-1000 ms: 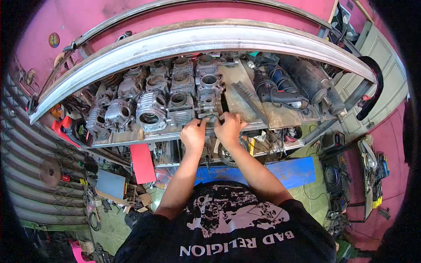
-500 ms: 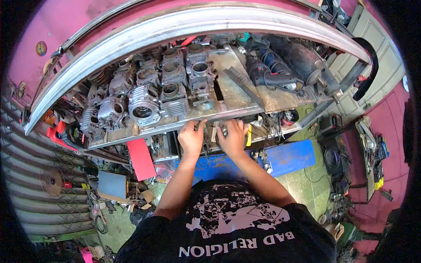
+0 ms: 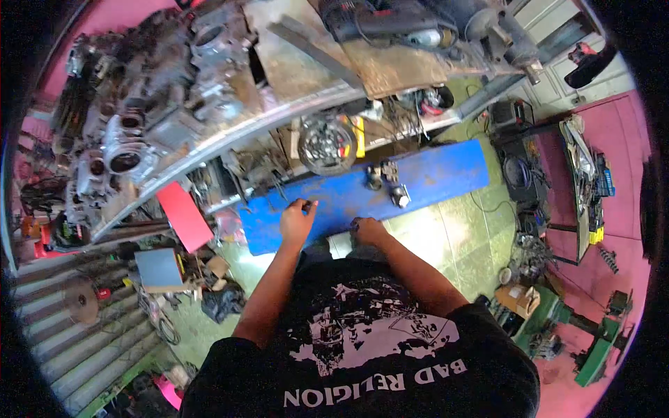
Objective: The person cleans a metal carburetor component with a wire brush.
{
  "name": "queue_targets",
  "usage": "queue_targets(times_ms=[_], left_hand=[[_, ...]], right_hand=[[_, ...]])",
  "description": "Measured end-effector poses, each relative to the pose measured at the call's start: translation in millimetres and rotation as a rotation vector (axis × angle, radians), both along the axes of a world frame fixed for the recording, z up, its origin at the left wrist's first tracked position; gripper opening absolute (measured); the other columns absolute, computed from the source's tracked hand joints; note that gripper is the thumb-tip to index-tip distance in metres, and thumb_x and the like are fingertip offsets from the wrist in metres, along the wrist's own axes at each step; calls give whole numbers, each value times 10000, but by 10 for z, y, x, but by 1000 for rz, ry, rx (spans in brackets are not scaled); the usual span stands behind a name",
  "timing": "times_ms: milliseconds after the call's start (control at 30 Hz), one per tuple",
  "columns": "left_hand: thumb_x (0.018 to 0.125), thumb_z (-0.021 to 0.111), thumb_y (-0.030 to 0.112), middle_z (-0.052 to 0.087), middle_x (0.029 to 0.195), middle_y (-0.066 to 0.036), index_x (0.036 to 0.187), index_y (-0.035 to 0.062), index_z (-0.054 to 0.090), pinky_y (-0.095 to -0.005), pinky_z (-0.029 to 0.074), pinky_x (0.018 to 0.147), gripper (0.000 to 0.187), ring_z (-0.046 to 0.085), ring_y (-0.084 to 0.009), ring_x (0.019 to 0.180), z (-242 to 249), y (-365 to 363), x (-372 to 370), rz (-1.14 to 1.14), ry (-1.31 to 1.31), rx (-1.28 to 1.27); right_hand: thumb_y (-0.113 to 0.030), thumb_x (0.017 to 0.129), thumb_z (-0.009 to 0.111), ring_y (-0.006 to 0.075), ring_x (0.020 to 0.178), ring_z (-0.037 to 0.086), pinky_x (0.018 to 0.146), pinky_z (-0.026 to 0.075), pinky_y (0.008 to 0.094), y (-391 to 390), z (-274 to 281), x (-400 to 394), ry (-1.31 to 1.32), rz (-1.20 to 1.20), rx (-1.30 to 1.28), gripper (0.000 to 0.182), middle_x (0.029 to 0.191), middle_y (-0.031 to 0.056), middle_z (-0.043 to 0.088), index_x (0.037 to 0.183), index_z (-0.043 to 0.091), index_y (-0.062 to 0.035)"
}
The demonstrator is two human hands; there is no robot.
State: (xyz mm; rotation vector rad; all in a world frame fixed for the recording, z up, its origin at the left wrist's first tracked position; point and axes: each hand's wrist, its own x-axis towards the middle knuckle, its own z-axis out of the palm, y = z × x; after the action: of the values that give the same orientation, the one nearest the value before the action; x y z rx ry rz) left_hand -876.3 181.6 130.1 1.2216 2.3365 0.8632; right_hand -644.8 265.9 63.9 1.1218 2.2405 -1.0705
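My left hand (image 3: 298, 223) hovers over the left part of a blue bench top (image 3: 446, 171), thumb and fingers curled together. A small dark spot shows between its fingertips, too small to name. Close to my body, at the near edge of the blue surface, my right hand (image 3: 369, 232) is closed round something dark, mostly hidden by the fingers. Beyond the hands, small metal carburetor-like parts (image 3: 382, 174) sit on the blue surface. A silvery round-topped part (image 3: 399, 198) lies beside them.
A workbench (image 3: 390, 70) carries engine cylinders (image 3: 125, 150), a flat metal bar (image 3: 313, 52) and a power tool (image 3: 376, 24). On the shelf below stands a round tray of small metal parts (image 3: 326, 145). A red panel (image 3: 185, 216) leans at the left; a green machine (image 3: 596, 348) stands right.
Both hands have drawn back from the bench's front edge toward my body, down over the blue surface. The view has tilted down and turned, showing more of the blue surface and the round tray.
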Motion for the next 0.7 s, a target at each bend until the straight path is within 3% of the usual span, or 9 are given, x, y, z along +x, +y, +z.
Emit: queue_targets(times_ms=[100,133,267,400,467,500,567,600,700], left_hand=[[891,766,384,749,856,-145,914,32,726,-452,571,706,354,721,-360,780,-500,-94,440,-45,-88,-165],[887,768,383,753,877,-150,934,28,728,-452,575,729,361,725,-364,806,-662,-104,596,-89,-138,-198],[884,762,401,760,933,-146,961,30,731,-459,574,788,379,729,-352,881,-1076,40,1323,-205,-298,-374],[894,733,444,753,933,-135,974,60,749,-468,563,837,392,723,-361,883,-2115,519,2040,-411,-439,-453],[896,721,486,730,875,-129,1147,96,729,-455,562,826,463,709,-368,882,-2563,751,2302,-197,-700,-595],[896,721,486,730,875,-129,1147,96,729,-455,562,826,463,709,-368,882,-2791,793,2384,-204,-704,-613],[918,676,549,743,929,-111,1369,134,618,-435,557,830,616,703,-347,946,-3182,842,2568,-191,-813,-321],[967,617,540,747,1097,-122,1483,130,501,-401,537,895,669,690,-325,1053,-2484,1286,2558,41,-1024,-707],[1000,598,478,722,1206,-141,1467,88,510,-382,506,959,614,675,-294,1097,-2471,1431,2707,117,-998,-557]], right_hand=[[-417,892,697,327,1074,693,943,518,516,-27,-603,658,-173,16,166,368,1109,81,753,1197,706,-212],[-423,862,730,316,1050,692,940,520,515,21,-609,799,-184,-119,182,398,1099,76,753,1188,708,-197],[-449,777,823,357,1188,601,938,516,535,377,-719,1326,-178,-336,300,772,1223,120,695,1407,516,-127],[-540,661,885,454,1204,561,947,506,572,819,-1038,1578,-220,-517,297,1155,1299,214,630,1557,288,-118],[-574,603,900,453,1172,604,925,517,577,979,-1302,1568,-231,-543,294,1216,1286,202,648,1563,283,-155],[-558,661,866,447,1173,609,926,519,569,1052,-1320,1528,-239,-531,254,1132,1258,191,667,1559,293,-175],[-542,720,832,440,1173,615,928,521,562,1142,-1473,1457,-259,-517,202,1048,1231,180,686,1556,304,-195],[-501,784,775,426,1167,618,917,524,554,1156,-1647,1425,-290,-519,194,924,1181,167,706,1540,333,-209],[-415,873,677,404,1125,635,890,528,540,1134,-1813,1443,-266,-520,257,681,1075,144,736,1468,428,-196]])
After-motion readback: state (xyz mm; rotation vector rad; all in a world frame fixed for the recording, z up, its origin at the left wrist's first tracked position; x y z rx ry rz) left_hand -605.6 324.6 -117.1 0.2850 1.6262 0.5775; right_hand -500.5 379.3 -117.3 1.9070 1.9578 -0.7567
